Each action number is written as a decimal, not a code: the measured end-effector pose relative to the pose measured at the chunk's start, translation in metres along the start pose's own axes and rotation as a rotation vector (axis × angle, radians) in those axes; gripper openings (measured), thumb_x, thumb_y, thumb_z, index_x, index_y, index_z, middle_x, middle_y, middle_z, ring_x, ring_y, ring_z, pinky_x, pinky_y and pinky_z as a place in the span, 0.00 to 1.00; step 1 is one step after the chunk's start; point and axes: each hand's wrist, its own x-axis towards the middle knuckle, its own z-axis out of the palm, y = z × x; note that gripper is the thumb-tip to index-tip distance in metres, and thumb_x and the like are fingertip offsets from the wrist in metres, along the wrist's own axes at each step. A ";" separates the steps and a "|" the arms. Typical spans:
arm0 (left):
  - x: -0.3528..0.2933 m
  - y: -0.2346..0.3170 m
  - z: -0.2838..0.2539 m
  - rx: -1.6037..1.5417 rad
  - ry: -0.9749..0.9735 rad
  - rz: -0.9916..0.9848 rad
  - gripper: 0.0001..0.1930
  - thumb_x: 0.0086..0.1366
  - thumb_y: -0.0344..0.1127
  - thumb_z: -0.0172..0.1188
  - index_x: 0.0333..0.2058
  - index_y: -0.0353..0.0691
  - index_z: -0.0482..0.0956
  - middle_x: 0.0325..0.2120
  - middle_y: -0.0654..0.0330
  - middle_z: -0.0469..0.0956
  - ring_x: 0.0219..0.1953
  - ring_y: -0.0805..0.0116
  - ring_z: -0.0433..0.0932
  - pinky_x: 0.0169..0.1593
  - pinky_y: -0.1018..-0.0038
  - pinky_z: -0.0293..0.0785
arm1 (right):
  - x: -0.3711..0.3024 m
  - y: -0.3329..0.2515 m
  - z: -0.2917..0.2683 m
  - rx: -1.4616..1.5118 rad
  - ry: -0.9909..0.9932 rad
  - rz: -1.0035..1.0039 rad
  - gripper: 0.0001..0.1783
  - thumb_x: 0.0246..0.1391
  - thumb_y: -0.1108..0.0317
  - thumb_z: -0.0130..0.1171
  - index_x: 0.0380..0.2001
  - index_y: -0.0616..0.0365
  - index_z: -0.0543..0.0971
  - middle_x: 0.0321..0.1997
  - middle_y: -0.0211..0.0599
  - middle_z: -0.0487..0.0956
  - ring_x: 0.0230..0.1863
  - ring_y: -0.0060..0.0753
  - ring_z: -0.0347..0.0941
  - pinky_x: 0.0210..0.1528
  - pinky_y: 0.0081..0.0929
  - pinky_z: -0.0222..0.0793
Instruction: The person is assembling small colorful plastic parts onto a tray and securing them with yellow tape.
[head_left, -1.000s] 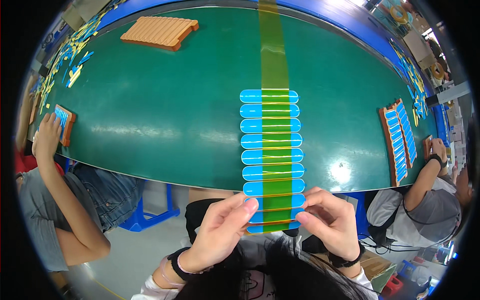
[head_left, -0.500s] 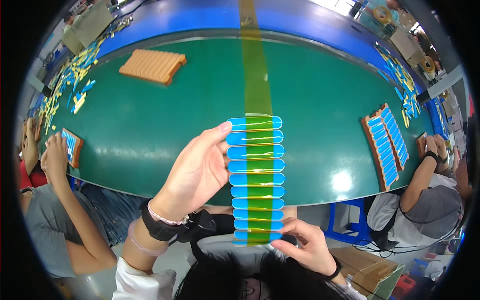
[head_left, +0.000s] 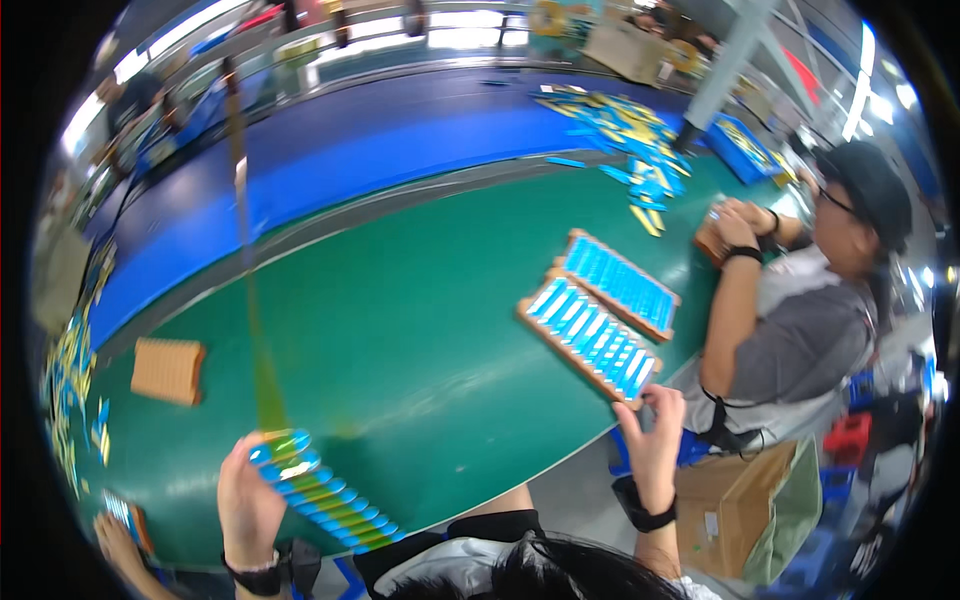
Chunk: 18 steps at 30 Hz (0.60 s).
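My left hand (head_left: 250, 500) holds the top end of a strip of blue round-ended pieces (head_left: 335, 500), joined down the middle by yellow-green tape (head_left: 266, 395). The tape runs up from the strip, away across the table. The strip slants down to the right, its lower end by the table's near edge. To the right, my right hand (head_left: 655, 435) has its thumb and fingers around the near corner of a brown ridged rack (head_left: 562, 350) filled with blue pieces. A second filled rack (head_left: 625, 285) lies against its far side.
An unfilled brown ridged rack (head_left: 167, 370) lies at the left on the green table (head_left: 400, 330). Blue and yellow pieces (head_left: 630, 130) are heaped at the far right. A co-worker (head_left: 790, 300) sits at the right; another person's hand (head_left: 118, 545) is at lower left. A cardboard box (head_left: 735, 500) stands below right.
The view has turned to the right. My right hand has let go of the strip's lower end and reached out to the filled rack. My left hand still holds the strip.
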 end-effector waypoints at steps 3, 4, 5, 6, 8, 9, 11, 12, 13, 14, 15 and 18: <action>0.004 0.000 0.015 0.067 0.069 -0.053 0.15 0.65 0.43 0.37 0.36 0.39 0.67 0.29 0.61 0.71 0.31 0.69 0.71 0.36 0.69 0.69 | 0.001 0.004 -0.003 -0.058 0.048 -0.093 0.17 0.31 0.73 0.66 0.26 0.60 0.70 0.26 0.37 0.67 0.32 0.39 0.61 0.34 0.30 0.59; 0.007 -0.003 0.018 0.075 0.046 -0.063 0.15 0.65 0.43 0.37 0.36 0.39 0.67 0.29 0.61 0.71 0.31 0.69 0.71 0.36 0.69 0.69 | 0.000 0.009 -0.005 -0.039 0.046 -0.124 0.17 0.31 0.73 0.66 0.26 0.60 0.70 0.26 0.37 0.67 0.31 0.39 0.61 0.33 0.31 0.60; 0.009 -0.006 0.020 0.070 0.080 -0.055 0.14 0.64 0.43 0.39 0.37 0.39 0.67 0.29 0.61 0.71 0.31 0.70 0.71 0.36 0.70 0.69 | -0.004 0.009 -0.008 -0.045 0.057 -0.109 0.17 0.31 0.73 0.66 0.26 0.60 0.70 0.26 0.37 0.67 0.31 0.39 0.61 0.33 0.31 0.60; 0.009 -0.008 0.019 0.063 0.128 -0.042 0.13 0.64 0.42 0.41 0.37 0.39 0.67 0.28 0.62 0.71 0.30 0.70 0.72 0.36 0.71 0.69 | -0.009 0.004 -0.009 -0.032 0.014 -0.140 0.17 0.31 0.73 0.66 0.27 0.60 0.70 0.26 0.38 0.68 0.31 0.40 0.62 0.33 0.32 0.60; 0.009 -0.010 0.011 0.108 0.081 -0.007 0.11 0.62 0.40 0.45 0.37 0.39 0.67 0.28 0.63 0.71 0.30 0.70 0.72 0.35 0.72 0.69 | -0.026 -0.006 -0.013 -0.018 -0.053 -0.206 0.18 0.32 0.73 0.66 0.29 0.60 0.69 0.27 0.39 0.69 0.32 0.41 0.63 0.33 0.33 0.61; 0.009 -0.011 0.009 0.141 0.032 0.030 0.10 0.61 0.38 0.48 0.37 0.38 0.67 0.29 0.63 0.71 0.29 0.71 0.72 0.35 0.74 0.69 | -0.039 -0.011 -0.014 -0.011 -0.087 -0.172 0.20 0.32 0.72 0.66 0.31 0.60 0.70 0.30 0.39 0.69 0.34 0.43 0.63 0.36 0.33 0.60; 0.008 -0.015 0.016 0.163 0.058 0.059 0.10 0.59 0.34 0.50 0.37 0.36 0.66 0.28 0.61 0.71 0.28 0.70 0.73 0.34 0.73 0.70 | -0.048 -0.026 -0.024 -0.055 -0.137 -0.179 0.25 0.31 0.71 0.67 0.37 0.60 0.69 0.36 0.41 0.68 0.39 0.43 0.62 0.40 0.34 0.60; 0.007 -0.015 0.020 0.187 0.073 0.092 0.10 0.57 0.30 0.52 0.37 0.33 0.66 0.27 0.58 0.72 0.27 0.69 0.73 0.33 0.73 0.71 | -0.047 -0.026 -0.028 -0.001 -0.114 -0.119 0.30 0.30 0.71 0.68 0.41 0.60 0.67 0.39 0.42 0.67 0.41 0.43 0.61 0.41 0.34 0.59; 0.006 -0.015 0.020 0.188 0.089 0.098 0.10 0.57 0.30 0.52 0.37 0.33 0.66 0.27 0.58 0.72 0.27 0.69 0.73 0.33 0.73 0.71 | -0.045 -0.022 -0.034 0.053 -0.095 -0.061 0.35 0.28 0.70 0.69 0.45 0.60 0.66 0.42 0.42 0.66 0.43 0.43 0.60 0.42 0.34 0.58; 0.005 -0.015 0.020 0.183 0.116 0.072 0.10 0.56 0.28 0.53 0.37 0.33 0.66 0.26 0.58 0.72 0.27 0.69 0.73 0.32 0.74 0.71 | -0.035 -0.017 -0.039 0.075 -0.145 -0.050 0.46 0.25 0.65 0.71 0.51 0.62 0.59 0.47 0.43 0.65 0.46 0.42 0.59 0.41 0.32 0.59; 0.006 -0.016 0.020 0.172 0.136 0.040 0.10 0.55 0.27 0.53 0.36 0.33 0.67 0.26 0.58 0.72 0.26 0.69 0.73 0.31 0.74 0.72 | -0.021 -0.016 -0.045 0.105 -0.255 -0.003 0.52 0.24 0.65 0.72 0.55 0.63 0.54 0.53 0.43 0.63 0.45 0.41 0.60 0.39 0.28 0.60; 0.004 -0.016 0.015 0.122 0.145 -0.002 0.07 0.58 0.30 0.52 0.34 0.34 0.68 0.24 0.60 0.72 0.25 0.72 0.73 0.30 0.76 0.71 | -0.001 0.009 -0.030 0.298 -0.387 -0.080 0.54 0.27 0.68 0.71 0.57 0.63 0.50 0.55 0.41 0.64 0.40 0.35 0.63 0.36 0.23 0.62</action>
